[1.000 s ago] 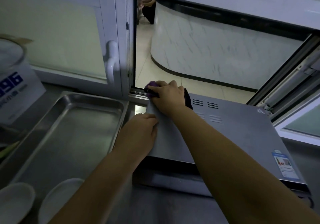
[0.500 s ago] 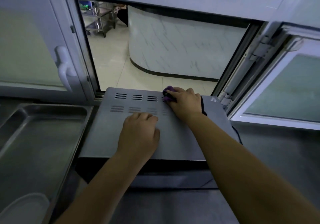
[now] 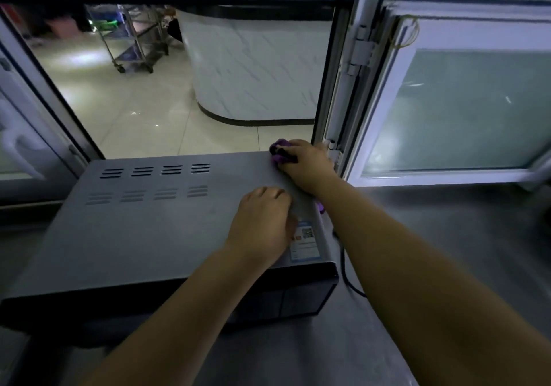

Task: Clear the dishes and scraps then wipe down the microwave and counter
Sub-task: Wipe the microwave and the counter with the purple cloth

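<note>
Two hands: both rest on top of the microwave [image 3: 143, 230], which sits on the steel counter [image 3: 465, 236] below an open serving window [image 3: 185, 81].
Right hand [image 3: 307, 166]: at the far right corner of the microwave top, fingers curled and pressed down on a purple cloth [image 3: 278, 150]; a bit of the cloth also shows under the wrist at the microwave's right edge.
Left hand [image 3: 262, 224]: palm down, fingers together and slightly bent, flat on the top panel toward its right side, gripping nothing; it partly covers a blue and white sticker [image 3: 307, 244].
Microwave: grey top with two rows of vent slots [image 3: 155, 171] toward the back left, dark front facing the person, its back edge at the window sill.
Cord [image 3: 346, 272]: black, runs down along the microwave's right side onto the counter.
Window sash [image 3: 453, 108]: white frame with frosted glass, swung open just right of the right hand.
Beyond the window: tiled floor, a curved marble-patterned wall [image 3: 253, 66] and a metal trolley [image 3: 134, 39].
</note>
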Demonstrator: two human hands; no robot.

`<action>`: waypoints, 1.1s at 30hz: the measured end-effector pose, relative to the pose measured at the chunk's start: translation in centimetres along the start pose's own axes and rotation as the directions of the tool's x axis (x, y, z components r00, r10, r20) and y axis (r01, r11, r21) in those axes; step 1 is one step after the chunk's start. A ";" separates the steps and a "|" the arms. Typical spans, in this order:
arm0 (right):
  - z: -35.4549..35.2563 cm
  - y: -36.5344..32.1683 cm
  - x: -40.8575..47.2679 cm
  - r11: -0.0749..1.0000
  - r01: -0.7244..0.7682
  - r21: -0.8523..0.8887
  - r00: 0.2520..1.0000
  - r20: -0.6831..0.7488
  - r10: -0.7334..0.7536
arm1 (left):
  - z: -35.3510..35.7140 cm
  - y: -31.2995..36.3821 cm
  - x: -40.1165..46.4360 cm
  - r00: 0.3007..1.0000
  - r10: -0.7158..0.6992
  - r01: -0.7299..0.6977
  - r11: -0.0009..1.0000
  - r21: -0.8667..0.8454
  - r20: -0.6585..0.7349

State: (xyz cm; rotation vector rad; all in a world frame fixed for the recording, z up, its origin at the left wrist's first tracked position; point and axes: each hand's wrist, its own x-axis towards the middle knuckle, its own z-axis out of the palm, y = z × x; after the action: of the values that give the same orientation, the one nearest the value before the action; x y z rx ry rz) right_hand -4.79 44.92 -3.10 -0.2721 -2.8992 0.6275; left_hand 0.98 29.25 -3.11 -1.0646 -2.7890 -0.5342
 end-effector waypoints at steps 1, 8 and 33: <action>-0.1 0.3 -0.2 0.999 0.007 0.048 1.000 -0.002 -0.007 | 0.2 0.2 0.2 1.000 -0.006 0.006 1.000 -0.002 0.005; -0.2 1.7 -3.8 0.925 -0.029 0.379 1.000 0.001 0.031 | 0.7 0.4 -0.1 0.999 -0.042 0.042 0.999 -0.007 -0.001; -0.7 -0.1 -23.0 0.633 0.023 0.774 0.984 -0.131 0.124 | 0.8 4.4 1.1 0.992 0.029 -0.017 0.995 0.100 -0.123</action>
State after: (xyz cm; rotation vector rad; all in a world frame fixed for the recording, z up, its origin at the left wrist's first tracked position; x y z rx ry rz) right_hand 17.64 40.27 -5.21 -0.2595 -2.1739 1.6812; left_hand 3.09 33.33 -2.38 -1.0056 -2.6623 -0.4388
